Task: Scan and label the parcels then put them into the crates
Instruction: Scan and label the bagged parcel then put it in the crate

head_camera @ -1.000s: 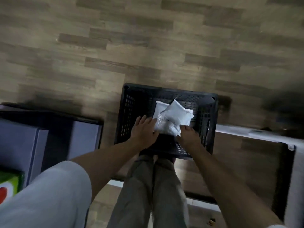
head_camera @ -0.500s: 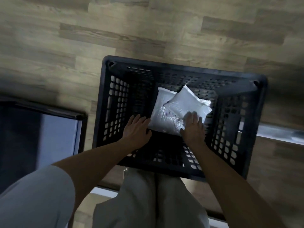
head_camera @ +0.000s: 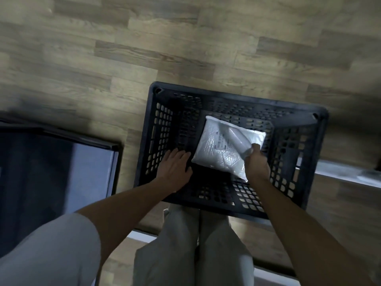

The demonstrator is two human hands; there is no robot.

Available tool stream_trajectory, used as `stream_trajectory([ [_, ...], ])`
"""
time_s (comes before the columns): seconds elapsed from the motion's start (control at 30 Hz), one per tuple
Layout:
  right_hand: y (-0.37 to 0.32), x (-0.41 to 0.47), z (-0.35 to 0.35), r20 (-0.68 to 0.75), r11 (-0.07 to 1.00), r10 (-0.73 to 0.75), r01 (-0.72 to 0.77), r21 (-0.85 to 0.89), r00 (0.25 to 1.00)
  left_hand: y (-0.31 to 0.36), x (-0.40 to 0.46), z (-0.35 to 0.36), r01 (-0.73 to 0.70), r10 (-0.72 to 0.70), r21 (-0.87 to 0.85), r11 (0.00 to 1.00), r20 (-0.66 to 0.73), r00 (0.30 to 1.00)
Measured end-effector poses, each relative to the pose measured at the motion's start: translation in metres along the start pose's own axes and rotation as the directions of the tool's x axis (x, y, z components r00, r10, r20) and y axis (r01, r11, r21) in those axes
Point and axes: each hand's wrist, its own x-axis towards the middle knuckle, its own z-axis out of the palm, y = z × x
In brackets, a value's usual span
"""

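Note:
A black perforated plastic crate (head_camera: 158,141) stands on the wooden floor in front of my legs. Inside it lie white plastic parcels (head_camera: 214,147), one over the other, with a small printed label facing up. My right hand (head_camera: 256,162) reaches into the crate and pinches the near right corner of the upper parcel. My left hand (head_camera: 175,168) is inside the crate too, fingers straight, just left of the parcels and not touching them.
A dark box-like container (head_camera: 51,172) stands on the floor to the left of the crate. A pale ledge or table edge (head_camera: 346,172) shows at the right. Wood-plank floor (head_camera: 185,48) stretches beyond the crate.
My right hand went from resting flat on the parcels to pinching the upper parcel's corner. The parcels have shifted and lie flatter. My left hand has hardly moved.

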Motion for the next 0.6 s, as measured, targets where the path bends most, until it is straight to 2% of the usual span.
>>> stream_trajectory([
  [0.17,-0.018,-0.060,-0.059,0.153,0.968,0.086,-0.119,0.222,0.984,0.019,-0.066,-0.060,0.011,-0.012,-0.043,0.999,-0.008,1.000],
  [0.3,-0.038,-0.115,-0.112,0.268,0.915,0.099,-0.193,0.354,0.958,0.032,-0.126,-0.117,0.006,-0.009,-0.104,0.995,-0.029,1.000],
  [0.6,-0.082,-0.264,-0.253,0.324,0.854,0.070,-0.225,0.470,0.943,0.076,-0.259,-0.253,0.034,-0.058,-0.255,0.966,-0.090,0.994],
])
